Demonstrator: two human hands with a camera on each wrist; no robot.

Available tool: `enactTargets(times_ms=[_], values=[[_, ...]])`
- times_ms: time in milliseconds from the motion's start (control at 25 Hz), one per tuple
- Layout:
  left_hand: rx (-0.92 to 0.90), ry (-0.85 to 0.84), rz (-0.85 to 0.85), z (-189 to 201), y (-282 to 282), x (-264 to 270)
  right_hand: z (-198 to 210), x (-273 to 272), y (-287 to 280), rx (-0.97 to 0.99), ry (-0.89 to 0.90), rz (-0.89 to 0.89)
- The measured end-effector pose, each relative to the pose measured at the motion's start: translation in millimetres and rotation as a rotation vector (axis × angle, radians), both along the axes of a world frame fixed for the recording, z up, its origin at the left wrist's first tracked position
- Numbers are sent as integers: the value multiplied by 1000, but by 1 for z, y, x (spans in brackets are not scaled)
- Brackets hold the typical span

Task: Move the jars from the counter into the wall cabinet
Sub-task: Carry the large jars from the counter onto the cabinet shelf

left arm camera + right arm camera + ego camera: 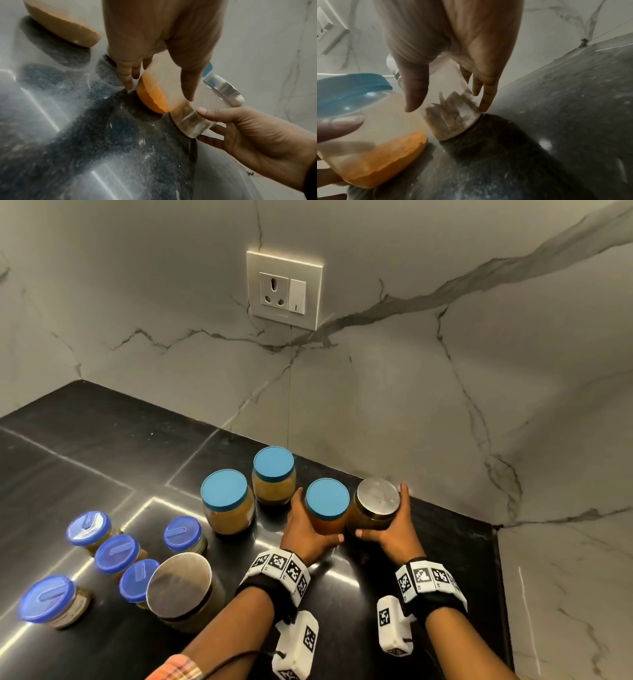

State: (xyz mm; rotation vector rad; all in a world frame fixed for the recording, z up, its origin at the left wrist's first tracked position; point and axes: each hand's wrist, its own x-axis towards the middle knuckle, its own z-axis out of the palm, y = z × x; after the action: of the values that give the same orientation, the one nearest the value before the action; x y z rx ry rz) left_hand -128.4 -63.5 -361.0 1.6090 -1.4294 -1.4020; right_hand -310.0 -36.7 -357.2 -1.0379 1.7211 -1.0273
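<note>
A blue-lidded jar (327,501) of orange powder (150,94) stands on the black counter (102,446), and my left hand (317,517) grips its sides, thumb in front and fingers behind. Right beside it, touching, is a steel-lidded jar (377,497) with brownish pieces inside (452,116); my right hand (382,510) grips it the same way. Both jar bases seem to rest on the counter. In the right wrist view the right hand (448,108) wraps the clear jar. The wall cabinet is out of view.
Two more blue-lidded jars (224,501) (274,479) stand just left of the hands. Several small jars with dark-blue lids (116,554) and a large steel-lidded jar (180,587) sit at the front left. The marble wall with a socket (284,290) rises close behind.
</note>
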Motion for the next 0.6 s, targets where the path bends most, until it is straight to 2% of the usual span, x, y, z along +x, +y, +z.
enactTargets(times_ms=[280, 600], values=[[-13, -23, -54, -4, 2, 12, -6, 8, 20, -62, 40, -63], [-129, 58, -175, 23, 61, 51, 11, 54, 108, -120, 96, -280]])
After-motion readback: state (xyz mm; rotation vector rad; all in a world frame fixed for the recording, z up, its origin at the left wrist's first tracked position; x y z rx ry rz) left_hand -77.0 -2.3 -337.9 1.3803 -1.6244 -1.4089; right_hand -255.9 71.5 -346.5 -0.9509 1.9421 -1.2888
